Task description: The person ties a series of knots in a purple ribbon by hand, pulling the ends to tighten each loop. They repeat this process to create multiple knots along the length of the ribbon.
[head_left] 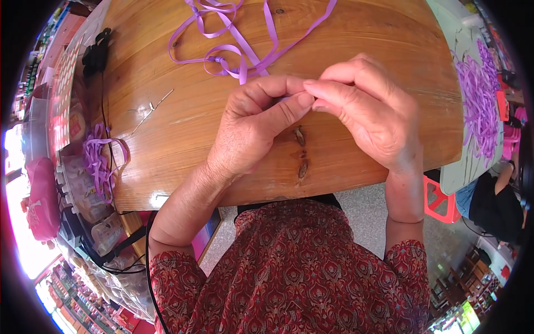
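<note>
Above the wooden table [356, 161] my two hands meet at their fingertips. My left hand [250, 125] is closed in a pinch of thumb and bent index finger, and a sliver of purple shows inside it. A long purple ribbon [239, 36], with small knots along it, loops over the far part of the table and runs down behind this hand. My right hand [370, 106] is also closed, thumb against fingers, touching the left fingertips. Whatever lies between its fingers is hidden.
More purple ribbon [97, 161] hangs at the table's left edge. A thin twig-like wire [151, 111] lies on the left, near a black cable [100, 47]. A large purple ribbon heap [479, 106] rests on a pale surface at right, above a red stool [441, 200].
</note>
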A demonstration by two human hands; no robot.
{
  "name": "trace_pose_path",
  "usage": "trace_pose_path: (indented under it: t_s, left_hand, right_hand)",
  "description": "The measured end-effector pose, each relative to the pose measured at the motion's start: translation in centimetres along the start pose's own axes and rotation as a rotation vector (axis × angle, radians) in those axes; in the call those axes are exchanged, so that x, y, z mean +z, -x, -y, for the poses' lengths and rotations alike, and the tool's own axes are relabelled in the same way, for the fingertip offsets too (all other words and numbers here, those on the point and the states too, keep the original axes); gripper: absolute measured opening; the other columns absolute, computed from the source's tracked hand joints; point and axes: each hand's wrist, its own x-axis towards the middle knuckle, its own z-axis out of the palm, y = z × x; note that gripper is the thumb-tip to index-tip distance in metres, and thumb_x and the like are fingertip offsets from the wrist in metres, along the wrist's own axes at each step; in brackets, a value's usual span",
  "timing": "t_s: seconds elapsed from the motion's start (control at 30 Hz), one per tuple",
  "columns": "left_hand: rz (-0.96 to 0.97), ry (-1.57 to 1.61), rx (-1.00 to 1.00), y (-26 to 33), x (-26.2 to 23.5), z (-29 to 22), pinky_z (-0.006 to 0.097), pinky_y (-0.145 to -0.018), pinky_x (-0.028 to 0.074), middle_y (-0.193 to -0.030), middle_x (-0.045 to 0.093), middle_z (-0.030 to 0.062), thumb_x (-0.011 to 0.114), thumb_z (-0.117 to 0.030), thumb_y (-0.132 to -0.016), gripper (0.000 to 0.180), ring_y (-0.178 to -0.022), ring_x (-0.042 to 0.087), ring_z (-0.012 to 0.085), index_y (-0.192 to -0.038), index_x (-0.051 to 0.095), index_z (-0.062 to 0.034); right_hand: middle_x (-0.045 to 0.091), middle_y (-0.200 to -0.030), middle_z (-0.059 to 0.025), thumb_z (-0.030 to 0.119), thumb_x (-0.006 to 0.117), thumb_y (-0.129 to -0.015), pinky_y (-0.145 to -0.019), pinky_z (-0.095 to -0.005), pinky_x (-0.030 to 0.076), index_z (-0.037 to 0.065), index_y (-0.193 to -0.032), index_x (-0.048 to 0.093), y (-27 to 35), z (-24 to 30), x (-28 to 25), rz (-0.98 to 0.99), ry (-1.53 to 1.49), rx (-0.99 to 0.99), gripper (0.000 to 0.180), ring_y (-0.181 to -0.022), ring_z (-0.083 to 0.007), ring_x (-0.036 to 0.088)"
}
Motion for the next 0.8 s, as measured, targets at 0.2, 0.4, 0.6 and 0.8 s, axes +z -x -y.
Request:
trace_pose_path:
  t_s: [0.2, 0.4, 0.6, 0.8]
  left_hand:
    - [-0.115, -0.51, 0.225, -0.1, 0.5, -0.1, 0.018, -0.062, 0.043, -0.085, 0.062, 0.0009, 0.06, -0.002, -0.088, 0.009, -0.073, 0.053, 0.0037, -0.096, 0.065, -0.0004]
    - [-0.161, -0.594, 0.193, 0.2, 0.7, -0.6, 0.021, -0.054, 0.04, -0.075, 0.057, 0.0016, 0.062, 0.0, -0.084, 0.003, -0.062, 0.047, 0.0055, -0.086, 0.064, 0.0001]
    - [-0.084, -0.71, 0.376, 0.3, 0.9, -0.8, 0.023, -0.05, 0.037, -0.07, 0.055, 0.0012, 0.06, 0.003, -0.083, 0.003, -0.057, 0.044, 0.0052, -0.083, 0.063, 0.0007]
    - [-0.032, -0.263, 0.229, 0.9, 1.4, -0.8, 0.019, -0.058, 0.041, -0.078, 0.057, -0.0004, 0.058, -0.001, -0.088, 0.005, -0.067, 0.049, 0.0038, -0.09, 0.062, -0.0004]
  right_hand:
    - [0.056, -0.078, -0.0076, -0.001, 0.074, -0.062, -0.056, -0.031, 0.044, -0.001, -0.083, 0.064, 0.4, 0.0, -0.3, 0.007, 0.179, -0.008, 0.024, -0.067, -0.0219, 0.054]
    - [0.055, -0.077, -0.0081, 0.001, 0.072, -0.067, -0.059, -0.034, 0.04, 0.001, -0.08, 0.061, 0.6, 0.5, -0.8, 0.066, 0.234, 0.024, 0.017, -0.067, -0.0244, 0.052]
    - [0.056, -0.079, -0.0082, 0.004, 0.072, -0.07, -0.061, -0.0339, 0.04, 0.001, -0.081, 0.062, 0.9, 0.2, -1.2, 0.04, 0.241, 0.008, 0.015, -0.068, -0.023, 0.052]
    - [0.062, -0.095, -0.0124, 0.003, 0.072, -0.072, -0.078, -0.0345, 0.046, 0.001, -0.094, 0.062, 0.7, 1.7, -0.3, 0.011, -0.233, 0.343, 0.024, -0.091, -0.0258, 0.059]
